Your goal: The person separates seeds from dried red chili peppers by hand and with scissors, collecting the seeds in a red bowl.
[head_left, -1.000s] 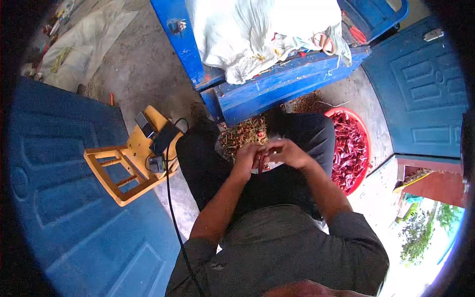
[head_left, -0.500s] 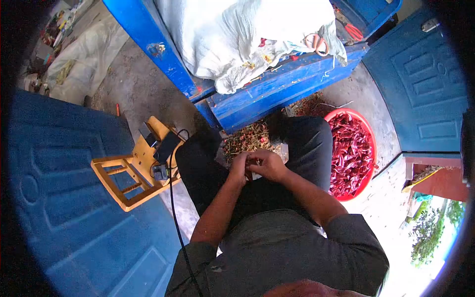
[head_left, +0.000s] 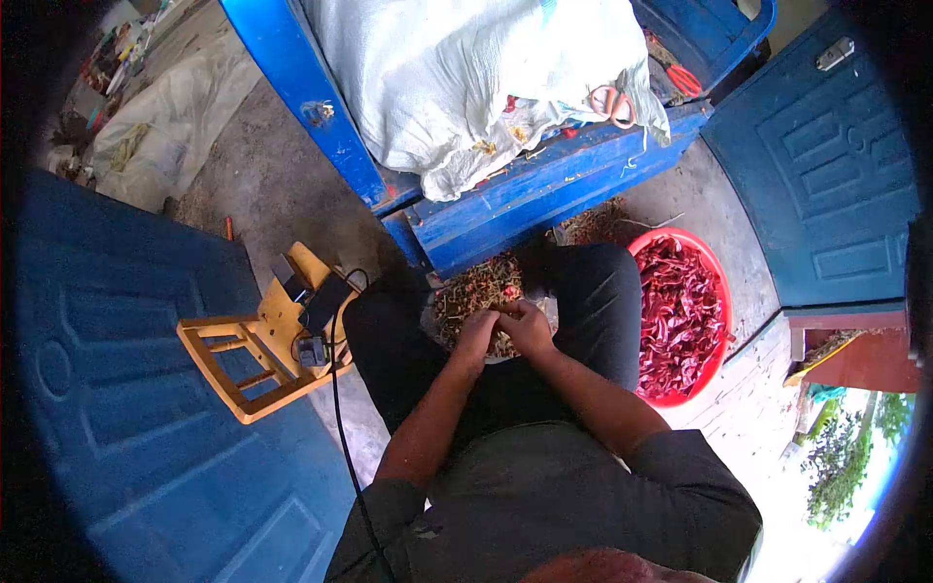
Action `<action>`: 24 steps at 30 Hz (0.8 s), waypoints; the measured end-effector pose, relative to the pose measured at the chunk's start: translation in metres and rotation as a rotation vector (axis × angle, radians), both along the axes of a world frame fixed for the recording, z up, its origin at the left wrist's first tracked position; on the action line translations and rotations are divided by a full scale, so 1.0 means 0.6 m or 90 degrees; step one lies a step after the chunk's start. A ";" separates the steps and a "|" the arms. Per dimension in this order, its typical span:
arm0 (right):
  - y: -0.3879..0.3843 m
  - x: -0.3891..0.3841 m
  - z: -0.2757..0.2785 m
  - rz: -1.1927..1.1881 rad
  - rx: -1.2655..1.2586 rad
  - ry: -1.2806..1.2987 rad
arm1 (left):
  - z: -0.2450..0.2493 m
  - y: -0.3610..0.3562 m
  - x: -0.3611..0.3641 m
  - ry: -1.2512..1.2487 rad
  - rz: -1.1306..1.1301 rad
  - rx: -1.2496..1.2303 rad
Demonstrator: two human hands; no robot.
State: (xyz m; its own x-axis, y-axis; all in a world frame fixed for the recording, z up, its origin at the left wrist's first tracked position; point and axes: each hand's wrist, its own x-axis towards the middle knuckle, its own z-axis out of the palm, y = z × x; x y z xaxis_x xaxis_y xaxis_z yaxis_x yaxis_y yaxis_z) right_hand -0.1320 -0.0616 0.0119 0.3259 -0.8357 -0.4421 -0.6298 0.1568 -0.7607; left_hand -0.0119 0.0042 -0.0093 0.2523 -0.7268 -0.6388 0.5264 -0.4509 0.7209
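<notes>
My left hand (head_left: 474, 336) and my right hand (head_left: 526, 329) meet at the fingertips between my knees. Both are closed, with fingers bent inward; whatever they pinch is hidden or too small to make out. Just beyond them lies a heap of dry stems and scraps (head_left: 476, 291) with red bits in it. The container or sheet under the heap is mostly covered. By my right knee stands a red basin (head_left: 725, 282) filled with dried red chillies (head_left: 680, 321).
A blue metal cart (head_left: 554, 185) in front carries a white sack (head_left: 486, 78), pink-handled scissors (head_left: 610, 107) and a red-handled tool (head_left: 684, 81). At left is a wooden chair (head_left: 224, 384) with dark devices (head_left: 326, 299); a black cable (head_left: 338, 413) crosses my left side. Blue doors (head_left: 146, 389) flank me.
The whole view has tilted slightly. My hands stay together, but the right fingers look less curled, and a red piece shows more plainly on the heap beyond them.
</notes>
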 end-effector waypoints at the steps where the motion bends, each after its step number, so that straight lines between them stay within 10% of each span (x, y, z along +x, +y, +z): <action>1: -0.001 -0.001 0.002 0.002 -0.001 0.002 | 0.014 0.001 0.001 0.010 -0.005 0.022; 10: -0.038 -0.010 0.063 -0.082 0.487 -0.373 | 0.040 0.006 0.014 0.069 0.067 -0.037; 19: -0.036 0.008 0.030 -0.020 0.138 -0.280 | 0.029 0.003 0.020 0.045 -0.061 0.013; 21: -0.030 0.011 0.039 0.022 -0.174 -0.192 | 0.030 -0.003 0.007 0.049 -0.017 -0.001; 24: -0.035 0.006 0.009 -0.031 -0.138 -0.179 | 0.037 -0.012 0.000 0.043 0.016 -0.010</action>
